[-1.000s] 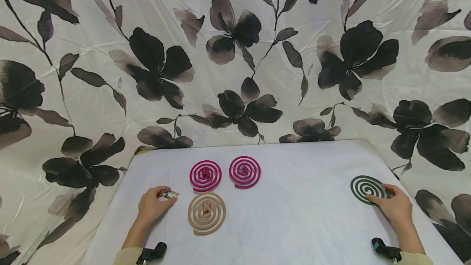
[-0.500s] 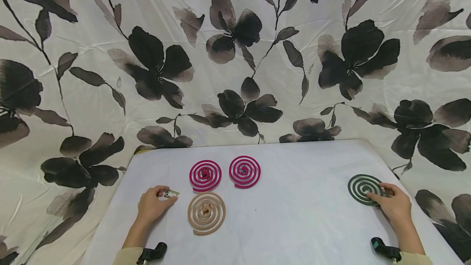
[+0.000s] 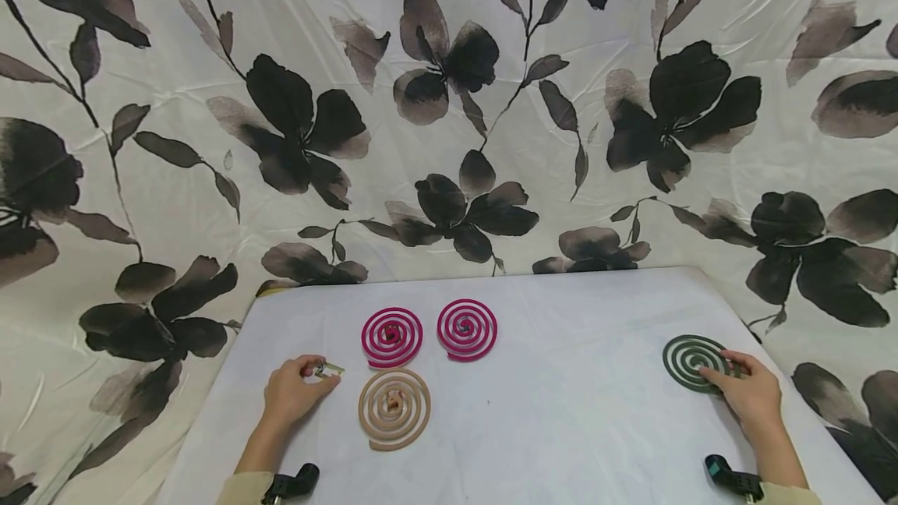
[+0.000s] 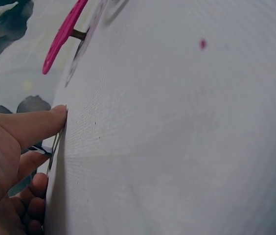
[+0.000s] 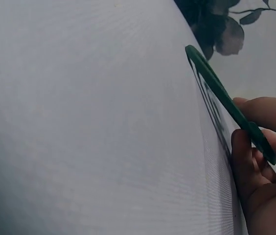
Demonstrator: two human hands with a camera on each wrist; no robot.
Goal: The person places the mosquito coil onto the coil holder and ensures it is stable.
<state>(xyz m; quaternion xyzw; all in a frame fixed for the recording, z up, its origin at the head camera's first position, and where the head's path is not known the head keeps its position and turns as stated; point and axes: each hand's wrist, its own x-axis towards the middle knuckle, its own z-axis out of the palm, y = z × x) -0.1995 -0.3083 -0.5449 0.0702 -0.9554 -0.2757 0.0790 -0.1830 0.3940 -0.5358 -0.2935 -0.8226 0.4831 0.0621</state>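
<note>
My left hand (image 3: 291, 394) pinches a small thin metal stand (image 3: 328, 370) near the left side of the white table. In the left wrist view the stand's edge (image 4: 54, 149) shows between thumb and fingers, close to the tabletop. My right hand (image 3: 756, 396) grips a dark green mosquito coil (image 3: 667, 365) by its right side, thumb reaching over the spiral's middle. The right wrist view has this green coil (image 5: 218, 90) tilted, its far end off the surface. Two pink mosquito coils, the left one (image 3: 393, 329) and the right one (image 3: 465, 325), and a tan mosquito coil (image 3: 394, 401) are on the table.
The white-covered table (image 3: 547, 388) ends at the back against a floral cloth (image 3: 449, 131). In the left wrist view a pink coil (image 4: 62, 39) sits raised on a small support. Black wrist devices (image 3: 302, 480) are worn on both forearms.
The green coil has shifted slightly left and tilted a little, along with my right hand. My left hand and the metal stand have hardly moved; the coils on the table stay put.
</note>
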